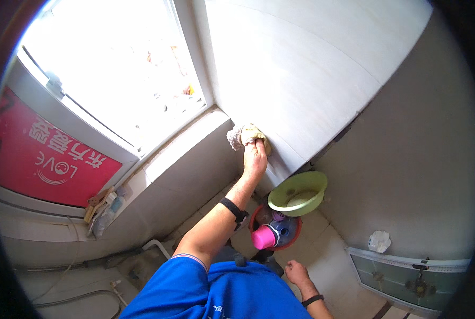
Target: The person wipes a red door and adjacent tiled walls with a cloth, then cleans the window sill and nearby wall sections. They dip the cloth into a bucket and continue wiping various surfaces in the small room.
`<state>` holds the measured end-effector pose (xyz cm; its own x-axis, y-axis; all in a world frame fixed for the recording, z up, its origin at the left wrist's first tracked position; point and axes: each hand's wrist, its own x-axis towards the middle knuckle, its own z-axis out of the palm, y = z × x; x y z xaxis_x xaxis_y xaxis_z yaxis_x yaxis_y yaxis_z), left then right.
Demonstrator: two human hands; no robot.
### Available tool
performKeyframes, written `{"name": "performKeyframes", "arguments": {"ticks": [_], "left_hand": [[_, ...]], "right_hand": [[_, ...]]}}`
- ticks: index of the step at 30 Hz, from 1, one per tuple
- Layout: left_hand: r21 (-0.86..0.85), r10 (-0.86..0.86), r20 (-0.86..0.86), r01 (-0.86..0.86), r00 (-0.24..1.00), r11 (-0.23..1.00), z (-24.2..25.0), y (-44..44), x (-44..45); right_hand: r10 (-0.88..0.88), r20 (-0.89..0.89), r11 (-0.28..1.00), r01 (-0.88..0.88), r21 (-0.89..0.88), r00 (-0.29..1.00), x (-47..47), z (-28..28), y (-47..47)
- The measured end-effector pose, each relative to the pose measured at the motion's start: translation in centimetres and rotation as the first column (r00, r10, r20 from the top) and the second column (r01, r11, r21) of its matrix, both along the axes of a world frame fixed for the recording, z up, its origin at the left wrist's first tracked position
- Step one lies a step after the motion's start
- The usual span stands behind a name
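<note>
My left hand [255, 156] is shut on a bunched cloth [251, 132], pale yellow with a greyish textured end. The cloth presses against the white tiled wall [301, 75], near its corner with the window ledge. Low beside my body hangs my right hand [296, 272], its fingers seemingly curled; whether anything is inside cannot be made out. Below the wall, a light green plastic basin [279, 201] leans tilted over a red tub [297, 233]. Inside the tub are a pink container [263, 237] and a bluish plastic item [286, 229].
A bright window [121, 60] fills the upper left, above a tiled ledge [173, 157]. Brushes and bottles [107, 205] crowd the ledge beside a red printed panel [49, 155]. A hose [81, 295] lies lower left. A glass shelf [405, 275] and a white crumpled item [379, 241] are at right.
</note>
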<state>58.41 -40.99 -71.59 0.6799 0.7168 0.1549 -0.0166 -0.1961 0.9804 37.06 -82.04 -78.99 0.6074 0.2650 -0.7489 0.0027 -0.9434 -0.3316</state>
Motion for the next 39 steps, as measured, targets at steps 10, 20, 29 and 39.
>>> {"name": "performKeyframes", "arguments": {"ticks": [10, 20, 29, 39], "left_hand": [[0.379, 0.004, 0.388, -0.163, 0.922, 0.911, 9.3, 6.3, 3.3], [0.145, 0.158, -0.023, -0.153, 0.987, 0.977, 0.3, 10.2, 3.9], [0.490, 0.150, 0.128, -0.194, 0.980, 0.850, 6.2, 14.4, 5.3], [0.238, 0.050, 0.160, -0.087, 0.986, 0.967, 10.7, 11.3, -2.4]], "right_hand": [[0.026, 0.019, 1.000, -0.026, -0.015, 0.999, -1.0, -0.5, 1.7], [0.028, 0.034, 0.999, -0.029, 0.029, 0.999, 0.7, -0.5, 6.1], [0.049, 0.013, 0.998, -0.049, 0.040, 0.999, 1.1, -1.5, 7.0], [0.084, 0.021, 0.989, -0.086, 0.117, 0.996, 2.5, -1.9, 8.0]]}}
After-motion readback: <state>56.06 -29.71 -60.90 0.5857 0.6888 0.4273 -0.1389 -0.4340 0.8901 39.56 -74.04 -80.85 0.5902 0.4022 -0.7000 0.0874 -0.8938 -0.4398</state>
